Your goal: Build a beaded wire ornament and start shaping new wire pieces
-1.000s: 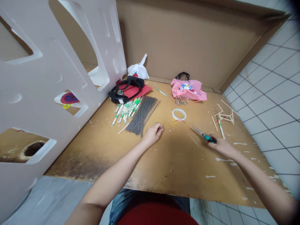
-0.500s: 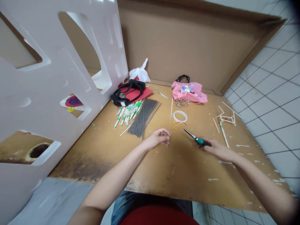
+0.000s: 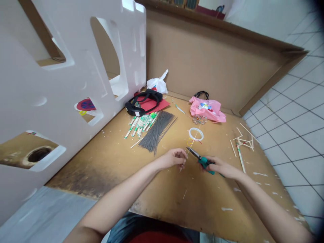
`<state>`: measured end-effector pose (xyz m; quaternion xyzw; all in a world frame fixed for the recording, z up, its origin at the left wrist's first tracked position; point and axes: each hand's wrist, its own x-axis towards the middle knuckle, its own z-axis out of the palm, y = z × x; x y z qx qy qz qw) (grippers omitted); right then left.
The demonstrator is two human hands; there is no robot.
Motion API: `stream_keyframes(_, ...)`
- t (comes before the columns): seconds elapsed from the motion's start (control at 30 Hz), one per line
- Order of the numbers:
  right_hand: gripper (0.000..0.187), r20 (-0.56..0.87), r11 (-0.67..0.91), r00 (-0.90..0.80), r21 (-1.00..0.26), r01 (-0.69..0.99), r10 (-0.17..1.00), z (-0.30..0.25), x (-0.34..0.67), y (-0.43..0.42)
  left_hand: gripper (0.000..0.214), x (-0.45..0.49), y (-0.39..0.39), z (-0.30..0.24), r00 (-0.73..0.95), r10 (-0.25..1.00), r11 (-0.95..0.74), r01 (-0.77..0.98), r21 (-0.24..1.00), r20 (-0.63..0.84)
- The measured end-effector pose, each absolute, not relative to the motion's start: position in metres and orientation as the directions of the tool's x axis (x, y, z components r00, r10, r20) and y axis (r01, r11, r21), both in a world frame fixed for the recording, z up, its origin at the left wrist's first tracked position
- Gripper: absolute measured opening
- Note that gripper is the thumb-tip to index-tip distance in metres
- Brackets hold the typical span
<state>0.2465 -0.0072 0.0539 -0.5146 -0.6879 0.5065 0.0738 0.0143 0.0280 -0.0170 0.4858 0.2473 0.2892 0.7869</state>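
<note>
A thin light wooden stick (image 3: 193, 140) is pinched in my left hand (image 3: 173, 158), its far part slanting away to the upper right. My right hand (image 3: 219, 166) is closed round long-nose pliers (image 3: 201, 160) with green and black handles. The dark tips of the pliers lie at the stick, just right of my left fingers; whether the jaws touch it I cannot tell. Beyond the hands lies a white roll of tape (image 3: 196, 129), with yellow and red bits of wire or thread beside it. A short thin piece (image 3: 185, 194) rests on the board nearer to me.
Grey wires (image 3: 157, 131) and paper-wrapped chopsticks (image 3: 138, 125) lie left of centre, by a black headband (image 3: 131, 109). A pink bag (image 3: 217, 114) is at the back, a stick frame (image 3: 245, 143) at right. A white plastic panel (image 3: 76, 84) stands on the left.
My right hand has brought the pliers left, up to the stick. The stick in my left hand now leans to the right. The whole view has shifted slightly.
</note>
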Motion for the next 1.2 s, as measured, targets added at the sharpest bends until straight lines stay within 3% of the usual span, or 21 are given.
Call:
stream_keyframes(0.27,0.028,-0.472,-0.173,-0.531,-0.839,0.517,0.704,0.058,0.239,-0.002,0.029,0.010,0.025,-0.007,0.747,0.655,0.400,-0.217,0.890,-0.112)
stream_keyframes(0.77,0.026,-0.459,-0.229,-0.543,-0.869,0.438,0.703,0.051,0.239,-0.001,0.027,0.011,0.025,-0.007,0.770,0.631,0.378,-0.201,0.904,-0.093)
stream_keyframes(1.0,0.029,-0.456,-0.262,-0.553,-0.880,0.395,0.698,0.049,0.240,-0.003,0.010,0.015,0.017,-0.011,0.657,0.754,0.135,-0.109,0.985,-0.030)
stream_keyframes(1.2,0.028,-0.454,-0.233,-0.549,-0.874,0.426,0.702,0.047,0.240,-0.001,0.012,0.014,0.016,-0.012,0.647,0.763,0.066,-0.068,0.996,-0.006)
